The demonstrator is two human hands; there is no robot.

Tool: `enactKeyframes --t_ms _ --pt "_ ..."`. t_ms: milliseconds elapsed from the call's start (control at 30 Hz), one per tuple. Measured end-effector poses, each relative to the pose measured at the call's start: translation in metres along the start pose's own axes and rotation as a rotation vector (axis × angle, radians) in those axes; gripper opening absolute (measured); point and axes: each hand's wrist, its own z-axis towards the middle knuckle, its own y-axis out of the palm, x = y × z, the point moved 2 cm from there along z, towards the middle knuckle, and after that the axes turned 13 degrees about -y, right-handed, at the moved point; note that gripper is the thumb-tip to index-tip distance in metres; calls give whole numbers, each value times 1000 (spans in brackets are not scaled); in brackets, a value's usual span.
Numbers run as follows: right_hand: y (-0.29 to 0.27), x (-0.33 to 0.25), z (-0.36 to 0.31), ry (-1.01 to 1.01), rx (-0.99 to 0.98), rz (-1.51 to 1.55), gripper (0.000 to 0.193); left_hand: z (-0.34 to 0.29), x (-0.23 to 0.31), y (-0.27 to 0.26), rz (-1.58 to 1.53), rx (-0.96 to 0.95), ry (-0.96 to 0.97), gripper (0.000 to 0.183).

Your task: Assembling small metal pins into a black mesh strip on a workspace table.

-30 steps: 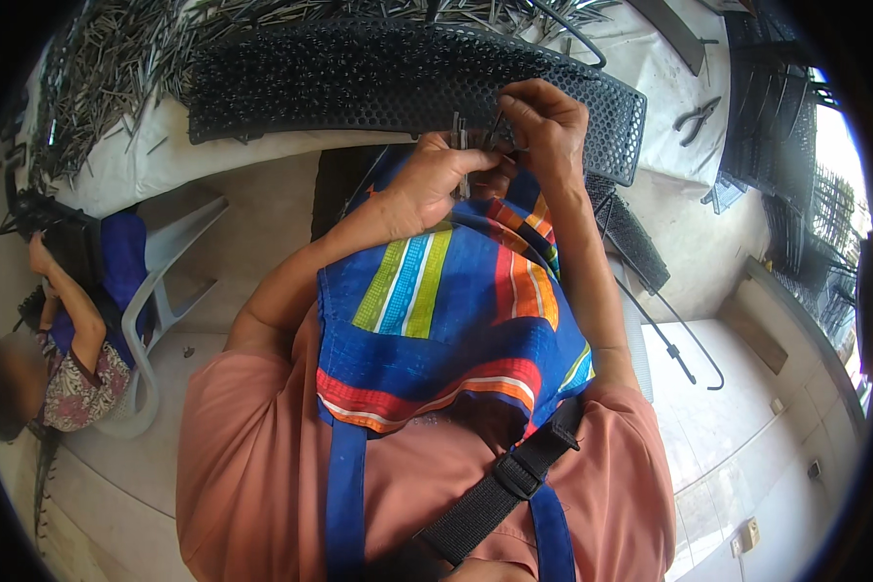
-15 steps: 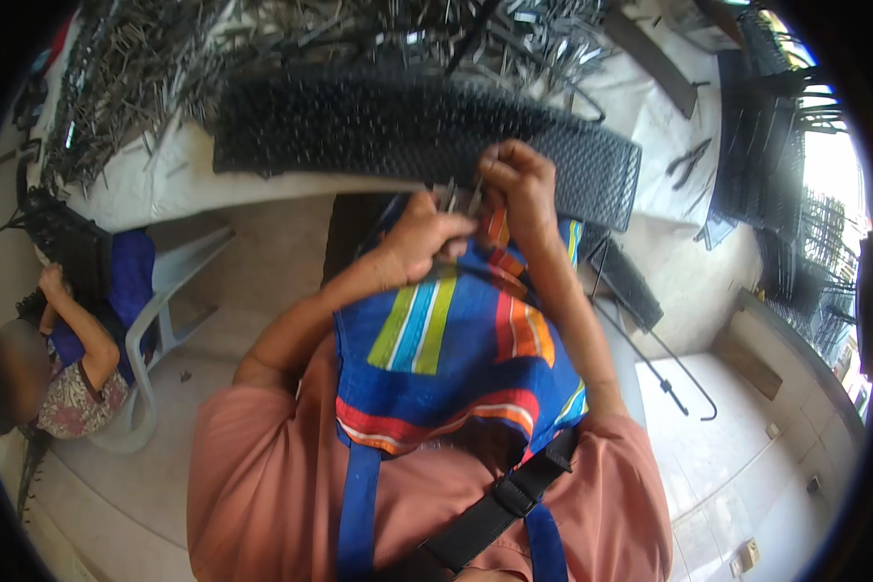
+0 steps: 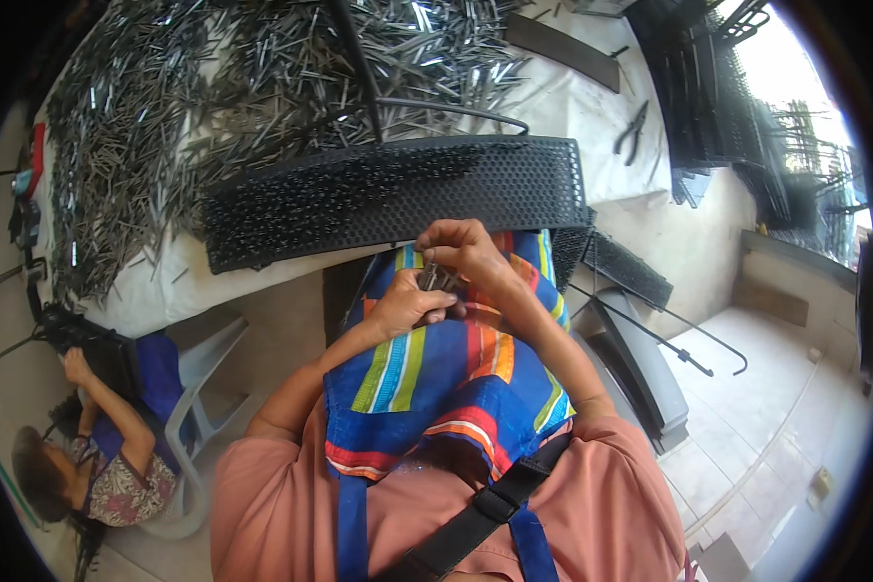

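Observation:
Over my lap, my left hand (image 3: 409, 303) is closed round a small bunch of short dark metal strips (image 3: 438, 279). Just above it, the fingers of my right hand (image 3: 464, 254) are pinched together near the top of that bunch; whatever is between the fingertips is too small to make out. Beyond both hands lies a long black perforated panel (image 3: 543, 184), along the table's near edge. Many short strips stand up from its left and upper part, while bare holes show on the right. A striped blue apron (image 3: 398, 378) lies under my hands.
Loose metal strips (image 3: 136, 126) cover much of the white-covered table (image 3: 626, 179). Pliers (image 3: 632, 133) and a dark flat bar (image 3: 563, 53) lie at its right. A bent black rod (image 3: 359, 68) rises behind the panel. Another person (image 3: 116, 456) sits at the left; black panels (image 3: 708, 107) stand at right.
My right hand has come away from the panel's near edge toward the bunch in my left hand. The whole view has shifted, showing more of the table. My left hand keeps its hold.

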Motion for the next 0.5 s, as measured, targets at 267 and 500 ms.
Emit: enactKeyframes --t_ms 267,500 --pt "-26 10 -16 -211 483 197 8 1 -20 -2 -148 34 4 17" --pt "-24 -3 -13 -369 494 13 10 -23 -35 7 -127 5 69 23"
